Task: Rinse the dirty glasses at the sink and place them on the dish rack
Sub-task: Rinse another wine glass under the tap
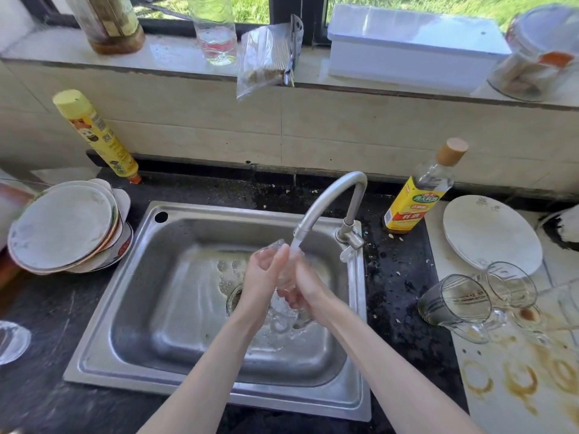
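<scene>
Both hands close their grip on one clear glass: my left hand curls around its side and my right hand wraps the other side, so it stays tilted under the tap and water runs through it above the sink. Further right, dirty glasses wait on the stained surface; I see no dish rack.

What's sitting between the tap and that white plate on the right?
In the head view, a yellow-labelled bottle with a tan cap stands on the dark counter between the tap and the white plate.
</scene>
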`<action>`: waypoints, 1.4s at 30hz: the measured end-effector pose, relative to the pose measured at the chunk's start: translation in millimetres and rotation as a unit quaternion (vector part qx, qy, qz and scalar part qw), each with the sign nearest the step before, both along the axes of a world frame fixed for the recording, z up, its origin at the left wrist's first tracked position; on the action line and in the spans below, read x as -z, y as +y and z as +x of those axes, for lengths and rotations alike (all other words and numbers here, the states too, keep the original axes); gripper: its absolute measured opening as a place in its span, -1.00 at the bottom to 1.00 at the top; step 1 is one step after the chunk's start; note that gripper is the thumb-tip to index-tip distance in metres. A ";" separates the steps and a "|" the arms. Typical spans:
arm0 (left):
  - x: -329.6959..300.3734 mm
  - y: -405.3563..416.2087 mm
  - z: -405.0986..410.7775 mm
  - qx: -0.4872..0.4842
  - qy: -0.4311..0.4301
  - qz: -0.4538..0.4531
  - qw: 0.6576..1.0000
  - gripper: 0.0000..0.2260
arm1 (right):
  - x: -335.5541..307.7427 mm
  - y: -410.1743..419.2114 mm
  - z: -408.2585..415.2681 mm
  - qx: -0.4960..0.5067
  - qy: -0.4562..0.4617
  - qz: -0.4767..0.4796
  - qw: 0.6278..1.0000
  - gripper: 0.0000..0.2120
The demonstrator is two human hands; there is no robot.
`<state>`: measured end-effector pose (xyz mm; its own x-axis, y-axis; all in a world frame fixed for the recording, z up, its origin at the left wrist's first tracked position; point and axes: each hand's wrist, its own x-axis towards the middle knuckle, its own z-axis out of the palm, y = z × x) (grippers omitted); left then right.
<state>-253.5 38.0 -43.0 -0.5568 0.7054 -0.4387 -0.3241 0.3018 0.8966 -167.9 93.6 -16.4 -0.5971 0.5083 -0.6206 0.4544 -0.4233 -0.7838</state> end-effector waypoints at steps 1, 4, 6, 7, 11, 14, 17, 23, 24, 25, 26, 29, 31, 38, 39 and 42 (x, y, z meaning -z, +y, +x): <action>1.6 1.3 -1.5 -0.010 -0.004 -0.006 1.000 -0.21 | 0.6 -2.0 -0.3 -0.004 0.014 0.011 1.000 -0.46; -4.3 2.2 -0.5 0.004 0.009 -0.009 1.000 -0.26 | 6.4 -5.6 4.1 0.013 0.055 -0.001 0.998 -0.42; -7.5 1.7 -0.7 0.047 0.004 0.006 0.999 -0.39 | 9.1 -3.5 7.1 0.040 0.046 -0.048 0.997 -0.31; -10.6 1.3 -0.9 0.076 -0.008 0.016 0.997 -0.43 | 7.2 -2.5 9.0 0.053 0.036 -0.090 0.994 -0.27; -12.5 3.5 -4.8 0.087 0.003 0.030 0.996 -0.45 | 11.4 0.7 9.1 0.042 0.054 -0.129 0.989 -0.26; -12.1 5.7 -7.1 0.063 -0.001 0.042 0.997 -0.48 | 7.7 2.3 9.0 -0.003 0.075 -0.067 0.995 -0.35; -7.1 8.2 -18.5 -0.013 -0.064 -0.017 0.998 -0.50 | -6.1 9.0 15.6 -0.081 0.039 -0.024 0.996 -0.65; 6.8 9.4 -35.5 -0.067 -0.310 -0.056 0.947 -0.40 | -12.3 23.6 27.9 -0.037 0.093 -0.134 0.986 -0.71; 11.3 8.0 -37.5 -0.093 -0.327 -0.064 0.938 -0.38 | -11.9 24.3 29.4 -0.025 0.098 -0.147 0.984 -0.69; 13.7 6.5 -38.2 -0.113 -0.354 -0.065 0.926 -0.40 | -11.2 24.0 30.0 -0.015 0.106 -0.161 0.981 -0.68; 17.3 4.3 -38.2 -0.135 -0.382 -0.068 0.912 -0.43 | -9.1 23.5 29.8 -0.002 0.117 -0.178 0.977 -0.69; 17.9 -3.9 -33.0 -0.236 -0.480 -0.056 0.843 -0.47 | -7.3 23.9 25.4 0.051 0.165 -0.238 0.956 -0.72; 13.4 -9.1 -29.2 -0.257 -0.504 -0.046 0.823 -0.47 | -6.9 26.0 22.7 0.058 0.174 -0.241 0.953 -0.72; 20.6 -9.8 -35.6 -0.257 -0.510 -0.047 0.819 -0.38 | -0.4 23.8 19.5 0.095 0.165 -0.252 0.949 -0.83; 21.2 -9.2 -35.6 -0.257 -0.512 -0.046 0.819 -0.36 | 0.1 22.9 19.0 0.093 0.168 -0.253 0.948 -0.84; 20.1 -5.6 -32.3 -0.252 -0.522 -0.038 0.814 -0.33 | -0.2 21.1 17.7 0.056 0.205 -0.258 0.942 -0.81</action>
